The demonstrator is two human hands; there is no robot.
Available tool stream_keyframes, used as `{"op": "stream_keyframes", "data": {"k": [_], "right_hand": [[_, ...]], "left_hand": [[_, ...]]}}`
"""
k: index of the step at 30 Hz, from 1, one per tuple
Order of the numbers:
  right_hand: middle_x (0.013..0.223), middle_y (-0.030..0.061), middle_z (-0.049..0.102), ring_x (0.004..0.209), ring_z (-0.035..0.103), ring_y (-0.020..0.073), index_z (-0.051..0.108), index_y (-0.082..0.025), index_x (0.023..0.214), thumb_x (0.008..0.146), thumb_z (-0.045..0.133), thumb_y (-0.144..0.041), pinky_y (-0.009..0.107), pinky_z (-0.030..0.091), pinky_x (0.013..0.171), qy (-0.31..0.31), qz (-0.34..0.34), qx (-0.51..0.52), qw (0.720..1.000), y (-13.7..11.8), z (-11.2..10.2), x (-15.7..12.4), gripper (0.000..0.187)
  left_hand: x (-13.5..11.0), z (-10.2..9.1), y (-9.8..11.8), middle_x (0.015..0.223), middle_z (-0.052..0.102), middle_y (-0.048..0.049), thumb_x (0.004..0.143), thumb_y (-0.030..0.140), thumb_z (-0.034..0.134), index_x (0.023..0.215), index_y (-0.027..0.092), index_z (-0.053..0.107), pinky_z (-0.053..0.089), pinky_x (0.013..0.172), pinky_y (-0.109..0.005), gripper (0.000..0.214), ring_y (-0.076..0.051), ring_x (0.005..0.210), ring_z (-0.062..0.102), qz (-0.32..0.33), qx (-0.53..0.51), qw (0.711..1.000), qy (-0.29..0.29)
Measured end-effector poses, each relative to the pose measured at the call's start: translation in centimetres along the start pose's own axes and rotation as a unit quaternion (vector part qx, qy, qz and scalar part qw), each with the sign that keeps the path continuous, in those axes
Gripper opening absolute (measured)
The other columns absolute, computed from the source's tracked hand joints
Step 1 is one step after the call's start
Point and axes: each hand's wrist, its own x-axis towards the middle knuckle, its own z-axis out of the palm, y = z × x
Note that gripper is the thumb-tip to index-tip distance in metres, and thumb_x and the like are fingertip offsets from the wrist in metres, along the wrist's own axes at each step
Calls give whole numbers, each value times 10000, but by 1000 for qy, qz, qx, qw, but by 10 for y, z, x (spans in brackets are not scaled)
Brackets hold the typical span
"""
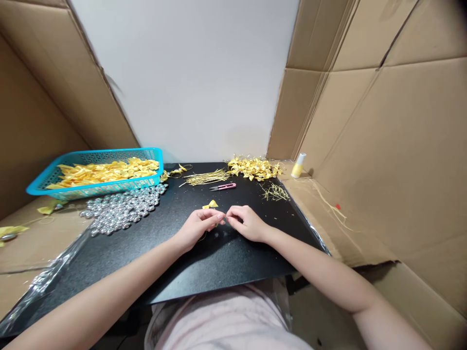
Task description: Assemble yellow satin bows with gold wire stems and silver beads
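Over the black table, my left hand (204,224) is closed in a pinch. A small yellow ribbon bow (210,204) sticks out just beyond its fingers, and a thin yellow cord (202,237) curves out below the palm. Fingertip to fingertip with it, my right hand (248,222) is also pinched closed; what lies between those fingers is too small to make out. Farther back are pink-handled thread snips (223,186) and a bundle of gold cords (207,177).
At the left, a blue basket (160,167) holds yellow bows, with many silver beads (124,209) in front. Finished-looking bows with cords (253,167) are heaped at the back right, near cord scraps (276,192). A thread spool (298,166) stands beside the cardboard wall (383,146).
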Motion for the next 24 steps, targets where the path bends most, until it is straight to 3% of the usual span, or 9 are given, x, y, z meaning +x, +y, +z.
{"op": "stream_keyframes", "data": {"k": [5, 9, 11, 15, 20, 24], "right_hand": [[678, -47, 508, 636, 474, 96, 523, -171, 718, 875, 495, -174, 275, 301, 739, -12, -3, -56, 998, -2, 3, -2, 160], [689, -46, 518, 632, 465, 95, 515, -174, 726, 862, 497, -172, 292, 279, 759, -14, -3, -74, 997, -6, 2, -3, 137], [684, -45, 518, 627, 455, 98, 509, -175, 725, 852, 500, -170, 296, 276, 763, -12, -15, -85, 996, -9, 0, -3, 128], [705, -27, 545, 655, 468, 116, 505, -180, 739, 873, 470, -188, 308, 285, 782, -8, -35, -105, 994, -12, -4, -4, 139], [784, 8, 585, 729, 509, 144, 503, -183, 787, 901, 434, -186, 323, 300, 791, -8, -35, -127, 991, -9, -4, -4, 134], [803, 11, 593, 758, 531, 150, 521, -183, 809, 930, 435, -196, 332, 327, 802, 14, -19, -105, 994, -8, -4, -3, 149]], "left_hand": [[4, 0, -4, 770, 722, -90, 607, 483, 804, 830, 132, 782, 268, 491, -221, 416, -53, 501, 326, -15, -62, 997, 40], [3, 1, -2, 826, 749, -112, 602, 488, 801, 890, 137, 789, 277, 474, -228, 454, -60, 492, 328, -7, -31, 997, 77], [1, 2, 1, 749, 739, -84, 616, 487, 785, 884, 142, 792, 287, 470, -227, 437, -69, 486, 349, 2, 11, 997, 81], [-5, 5, 4, 533, 645, -15, 669, 470, 733, 826, 150, 799, 303, 455, -224, 363, -90, 451, 389, 22, 127, 991, 39], [-9, 6, 3, 604, 682, -38, 712, 475, 695, 773, 150, 789, 384, 504, -232, 344, -147, 552, 526, 78, 195, 978, -18], [-9, 7, 6, 633, 680, -38, 734, 453, 678, 717, 142, 757, 408, 543, -231, 322, -143, 581, 536, 82, 194, 977, -21]]}}
